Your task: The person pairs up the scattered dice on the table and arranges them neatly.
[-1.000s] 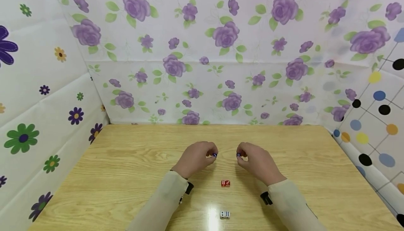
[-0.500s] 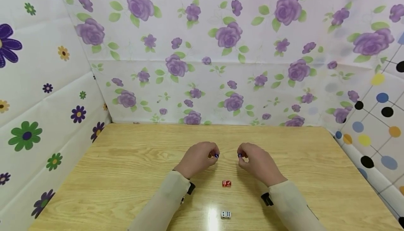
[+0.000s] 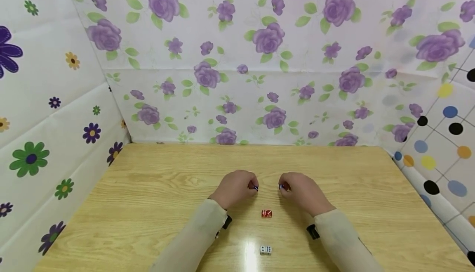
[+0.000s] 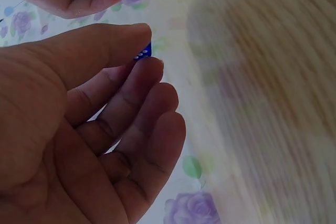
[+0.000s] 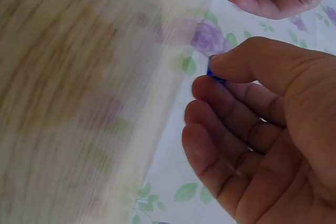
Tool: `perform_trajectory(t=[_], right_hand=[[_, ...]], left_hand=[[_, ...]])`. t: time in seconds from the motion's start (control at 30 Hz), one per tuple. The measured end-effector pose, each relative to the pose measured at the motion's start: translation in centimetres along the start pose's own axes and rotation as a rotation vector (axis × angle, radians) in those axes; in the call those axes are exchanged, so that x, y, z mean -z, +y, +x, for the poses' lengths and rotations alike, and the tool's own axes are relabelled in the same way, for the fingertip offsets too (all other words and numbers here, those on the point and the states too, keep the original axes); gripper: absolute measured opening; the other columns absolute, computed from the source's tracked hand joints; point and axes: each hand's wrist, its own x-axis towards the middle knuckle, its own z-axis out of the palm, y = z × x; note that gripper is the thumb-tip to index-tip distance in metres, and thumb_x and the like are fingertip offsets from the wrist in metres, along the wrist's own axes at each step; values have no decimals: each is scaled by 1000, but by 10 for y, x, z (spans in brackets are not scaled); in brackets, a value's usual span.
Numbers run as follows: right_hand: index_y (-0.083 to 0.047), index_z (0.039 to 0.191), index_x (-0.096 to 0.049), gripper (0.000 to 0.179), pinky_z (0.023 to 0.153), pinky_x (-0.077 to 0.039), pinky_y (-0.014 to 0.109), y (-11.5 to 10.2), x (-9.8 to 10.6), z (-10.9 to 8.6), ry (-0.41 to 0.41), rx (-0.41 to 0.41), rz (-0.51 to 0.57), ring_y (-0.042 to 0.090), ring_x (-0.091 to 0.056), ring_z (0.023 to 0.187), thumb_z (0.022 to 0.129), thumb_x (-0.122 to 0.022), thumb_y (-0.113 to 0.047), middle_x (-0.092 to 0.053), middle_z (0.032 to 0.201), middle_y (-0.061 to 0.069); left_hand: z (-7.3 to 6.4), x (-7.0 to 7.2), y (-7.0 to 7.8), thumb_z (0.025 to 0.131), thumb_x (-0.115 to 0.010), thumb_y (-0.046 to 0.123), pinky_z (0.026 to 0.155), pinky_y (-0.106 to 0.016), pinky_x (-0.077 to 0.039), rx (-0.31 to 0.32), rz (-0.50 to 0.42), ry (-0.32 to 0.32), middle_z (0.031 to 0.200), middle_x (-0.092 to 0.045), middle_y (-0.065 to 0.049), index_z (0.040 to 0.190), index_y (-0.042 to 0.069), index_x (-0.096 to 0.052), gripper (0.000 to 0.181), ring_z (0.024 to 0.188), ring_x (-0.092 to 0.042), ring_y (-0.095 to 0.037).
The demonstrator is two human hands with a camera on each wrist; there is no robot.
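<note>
My left hand point(image 3: 236, 188) pinches a blue die point(image 4: 144, 52) between thumb and forefinger, and most of the die is hidden behind the fingertips. Facing it across a small gap, my right hand point(image 3: 302, 191) pinches a second blue die point(image 5: 214, 70) the same way. White pips show on both dice. Nearer to me on the table lie two red dice point(image 3: 266, 214) side by side. Closer still sits a pair of white dice point(image 3: 265, 250) with dark pips, also side by side and roughly in line with the red pair.
The wooden table point(image 3: 156, 181) reaches back to a wall hung with purple-flowered cloth point(image 3: 237, 57). Flower-printed cloth point(image 3: 55, 140) bounds the left side, and dotted cloth point(image 3: 441, 140) the right. Light glares off the table's front, left of the white dice.
Both hands, each still pinching its blue die, have sunk slightly toward the table. The red and white dice lie still on the table; the head view has shifted a little.
</note>
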Motion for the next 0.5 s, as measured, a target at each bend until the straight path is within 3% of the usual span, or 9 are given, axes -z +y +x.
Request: perform_trajectory(t=[0.5], right_hand=[[-21,81,-67,8,64,-43,29,-6,-12,12,-96,0,-47,8,-48,66,83,-71,-14,-57,73,-11]], left_hand=[[13,-13,-1,84,-71,18,69,-23,-48,-17,27,-51,85,-66,10,88,20,-70,5,73,-56,-3]])
